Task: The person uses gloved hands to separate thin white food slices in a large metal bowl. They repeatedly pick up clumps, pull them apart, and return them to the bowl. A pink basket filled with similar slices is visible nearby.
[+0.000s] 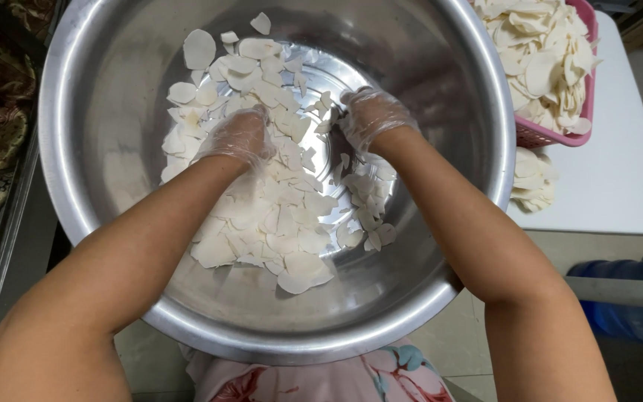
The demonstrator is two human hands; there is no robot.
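Looking straight down into a big steel bowl (98, 112), and both hands are in among a heap of thin, pale slices (277, 223) spread over its bottom. Each hand wears a clear plastic glove. The left hand (238, 138) lies palm down on the pile at the centre-left, fingers curled loosely into the slices, more pressing than gripping. The right hand (370, 113) is just across from it, near the bowl's middle, fingers bent down and tips buried among the slices; whether it actually pinches any, I cannot tell. The two hands are close together but apart, with slices between them. Most of the slices lie from the upper left of the bowl down to its lower middle, a few scattered up the wall. Off to the upper right, a pink basket (552, 135) heaped with more of the same slices sits on a white table (619, 186), with a small loose pile (533, 179) beside it.
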